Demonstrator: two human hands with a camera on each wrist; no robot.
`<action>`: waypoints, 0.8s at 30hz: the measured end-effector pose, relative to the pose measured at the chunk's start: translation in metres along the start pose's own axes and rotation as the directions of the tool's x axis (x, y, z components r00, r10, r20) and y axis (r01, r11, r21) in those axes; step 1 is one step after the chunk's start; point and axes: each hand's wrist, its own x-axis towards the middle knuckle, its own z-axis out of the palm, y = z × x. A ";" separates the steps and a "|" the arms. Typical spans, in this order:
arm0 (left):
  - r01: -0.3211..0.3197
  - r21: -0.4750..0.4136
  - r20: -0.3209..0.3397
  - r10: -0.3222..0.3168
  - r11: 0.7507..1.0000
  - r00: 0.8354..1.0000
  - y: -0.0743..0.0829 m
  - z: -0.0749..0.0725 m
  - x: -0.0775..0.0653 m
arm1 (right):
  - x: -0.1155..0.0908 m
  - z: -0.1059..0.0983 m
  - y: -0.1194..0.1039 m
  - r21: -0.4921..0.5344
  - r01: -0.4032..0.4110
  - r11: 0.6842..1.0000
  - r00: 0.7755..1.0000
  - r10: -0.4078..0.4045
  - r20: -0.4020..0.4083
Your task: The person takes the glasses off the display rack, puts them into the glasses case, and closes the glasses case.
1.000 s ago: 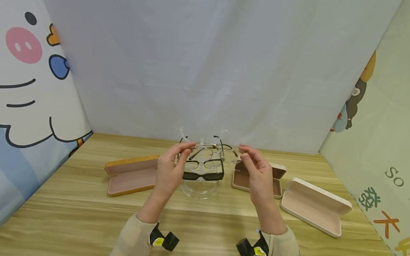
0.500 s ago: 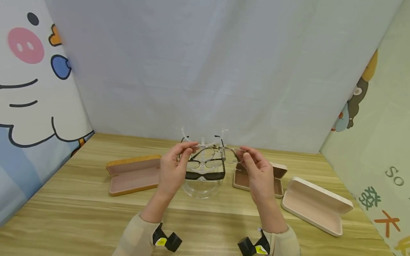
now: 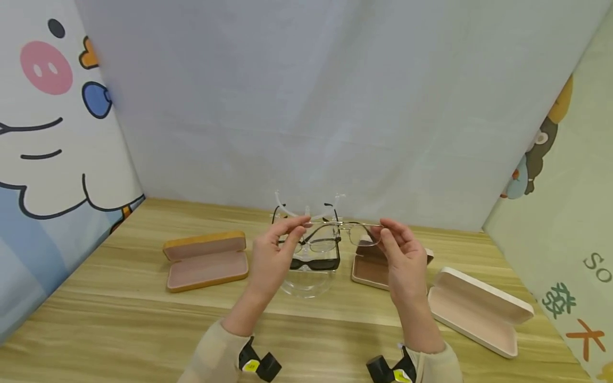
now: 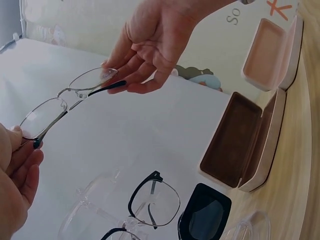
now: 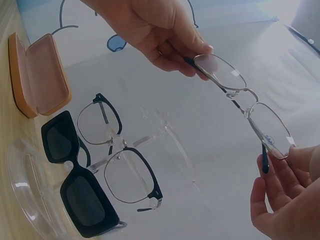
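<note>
My left hand and right hand pinch the two ends of a pair of thin metal-rimmed eyeglasses between thumb and fingers. The glasses are raised in front of a clear display stand, and their dark-tipped temples are folded behind the lenses, as the right wrist view shows. Hanging on the stand are black half-rim eyeglasses and, below them, black sunglasses. In the head view my left hand hides part of both. The stand's upper arms carry no glasses in the right wrist view.
On the wooden table an orange eyeglass case lies open at left. Right of the stand are an open case with a brown lining and an open cream case with a pink lining. A pale cloth hangs behind.
Both hands have shifted a little to the right with the eyeglasses, whose right lens now shows more of its face. The camera view has also drifted slightly. The stand and cases have stayed put.
</note>
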 end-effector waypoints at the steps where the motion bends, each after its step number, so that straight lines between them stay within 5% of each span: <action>1: -0.004 0.003 -0.005 0.004 1.000 1.000 0.000 0.001 0.000 | 0.000 -0.001 0.000 -0.004 0.000 1.000 1.000 0.000 -0.001; 9: -0.023 0.042 0.012 0.022 0.999 1.000 -0.003 0.021 -0.010 | 0.003 -0.020 0.002 -0.009 0.000 1.000 0.999 -0.001 -0.035; 24: 0.054 -0.010 0.084 -0.053 0.999 0.995 0.000 0.054 -0.017 | -0.002 -0.060 0.001 0.010 0.037 0.999 0.999 -0.037 -0.029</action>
